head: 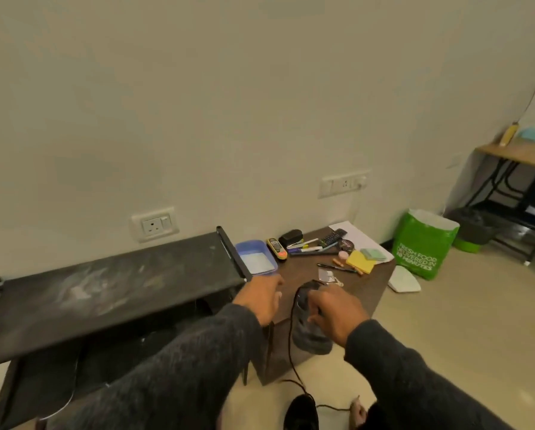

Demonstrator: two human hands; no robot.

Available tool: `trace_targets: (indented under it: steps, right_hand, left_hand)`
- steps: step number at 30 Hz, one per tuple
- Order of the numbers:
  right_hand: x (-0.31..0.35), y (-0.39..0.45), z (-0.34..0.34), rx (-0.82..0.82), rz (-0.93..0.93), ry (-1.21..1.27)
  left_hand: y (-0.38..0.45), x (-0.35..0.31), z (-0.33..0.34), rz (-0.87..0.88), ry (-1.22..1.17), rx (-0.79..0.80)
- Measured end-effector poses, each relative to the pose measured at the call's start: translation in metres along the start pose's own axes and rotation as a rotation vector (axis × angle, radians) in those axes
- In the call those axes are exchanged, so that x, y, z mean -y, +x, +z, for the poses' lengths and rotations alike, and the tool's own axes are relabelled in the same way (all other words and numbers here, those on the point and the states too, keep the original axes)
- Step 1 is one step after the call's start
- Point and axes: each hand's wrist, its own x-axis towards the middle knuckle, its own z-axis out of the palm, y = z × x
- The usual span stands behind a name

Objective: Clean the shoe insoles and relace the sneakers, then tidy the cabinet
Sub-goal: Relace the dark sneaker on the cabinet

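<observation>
1. Nearest me on the floor lay a second shoe (300, 412), dark, with a loose lace trailing beside it.
2. My right hand (334, 315) curled over the grey sneaker (309, 333) at the near edge of the brown table (365, 283); whether the fingers pinched the lace (291, 342) I could not tell.
3. My left hand (261, 297) sat just beside the sneaker with fingers bent; what it held, if anything, was hidden.
4. The lace ran down off the table edge toward the floor. I judged it limp and light, best pinched near its tip; the sneaker looked soft in the upper, so gripping the heel or sole would steady it.
5. To the left stood the dusty black rack (104, 290).
6. Farther back were a blue tub (255, 259), pens and sticky notes (361, 262).
7. Beyond stood a green bag (421, 243).
</observation>
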Motion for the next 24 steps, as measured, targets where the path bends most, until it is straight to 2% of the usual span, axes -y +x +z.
trace_targets:
  steps: [3, 8, 11, 14, 17, 19, 21, 24]
  right_hand:
    - [-0.01, 0.023, 0.041, -0.045, -0.038, 0.017]
    - [-0.026, 0.057, 0.096, -0.138, -0.115, 0.01]
    - [-0.037, 0.073, 0.119, -0.157, -0.122, 0.069]
    - [-0.053, 0.091, 0.129, -0.191, -0.072, 0.365]
    - [-0.076, 0.113, 0.125, -0.302, 0.207, 0.778]
    - [-0.091, 0.133, 0.125, -0.189, 0.328, 0.879]
    - [-0.1, 0.152, 0.127, -0.044, 0.341, 0.953]
    - [-0.095, 0.17, 0.123, -0.076, 0.411, 1.221]
  left_hand:
    - [0.02, 0.018, 0.04, -0.05, -0.119, 0.014]
    - [0.078, 0.033, 0.078, -0.136, -0.38, -0.08]
    - [0.115, 0.043, 0.093, -0.145, -0.421, -0.016]
    - [0.14, 0.054, 0.108, -0.079, -0.311, 0.031]
    - [0.144, 0.064, 0.119, -0.067, -0.281, -0.004]
    - [0.145, 0.065, 0.125, -0.099, -0.28, -0.024]
    - [0.146, 0.063, 0.13, -0.095, -0.242, -0.042]
    - [0.146, 0.06, 0.129, -0.101, -0.202, -0.075]
